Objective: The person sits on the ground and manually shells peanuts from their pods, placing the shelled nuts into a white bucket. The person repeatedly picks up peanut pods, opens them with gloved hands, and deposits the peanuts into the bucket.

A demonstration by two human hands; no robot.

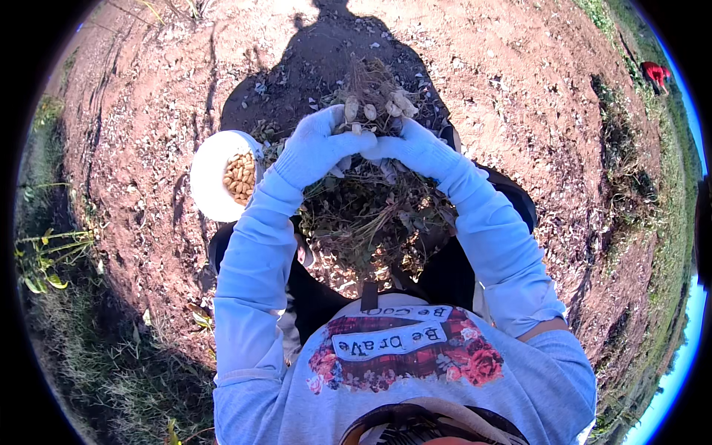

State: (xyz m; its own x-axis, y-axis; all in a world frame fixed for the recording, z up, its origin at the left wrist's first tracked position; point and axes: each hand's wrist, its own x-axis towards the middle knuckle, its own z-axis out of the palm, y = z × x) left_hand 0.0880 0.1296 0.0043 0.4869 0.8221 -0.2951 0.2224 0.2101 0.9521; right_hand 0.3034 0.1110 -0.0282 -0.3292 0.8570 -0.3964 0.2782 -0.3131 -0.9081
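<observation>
Both hands wear white knit gloves and meet in front of me, thumbs touching. My left hand (320, 146) and my right hand (417, 146) are closed around a dried peanut plant, whose roots (370, 78) stick out beyond the gloves. Several peanut pods (370, 112) hang among those roots between the hands. Leafy stems (372, 222) of peanut plants lie below, between my legs. To the left stands a white bucket (207, 177) with shelled-looking tan peanut pods (240, 175) inside. The fingers beneath the plant are partly hidden.
Dry brown soil (150, 111) with scattered leaf litter surrounds me, and my shadow (328, 55) falls ahead. Grass (128, 361) grows at the lower left. A row of pulled plants (626, 161) lies at the right. Far off at the upper right, a person in red (656, 73) bends over.
</observation>
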